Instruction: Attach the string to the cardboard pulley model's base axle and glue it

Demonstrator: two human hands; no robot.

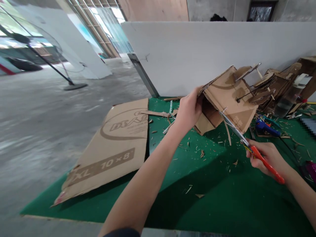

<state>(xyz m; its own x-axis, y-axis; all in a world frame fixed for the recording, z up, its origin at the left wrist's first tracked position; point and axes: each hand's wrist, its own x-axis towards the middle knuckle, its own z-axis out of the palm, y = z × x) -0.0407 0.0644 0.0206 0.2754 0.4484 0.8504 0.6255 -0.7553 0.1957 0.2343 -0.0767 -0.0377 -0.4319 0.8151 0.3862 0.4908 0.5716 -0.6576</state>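
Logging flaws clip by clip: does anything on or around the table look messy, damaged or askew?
Yes. Cardboard scraps lie strewn across the green table, an untidy litter. At left, the flat cardboard sheet juts over the table's edge, sitting askew, its near corner scuffed.

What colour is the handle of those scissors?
The scissor handle is bright orange-red, showing best in the head view.

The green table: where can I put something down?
Probably the front of the table, between the left forearm and right forearm, with only a few scraps. A thinner strip lies between the flat cardboard sheet and the front edge. The back right is crowded with a glue gun, a bottle and cardboard pieces.
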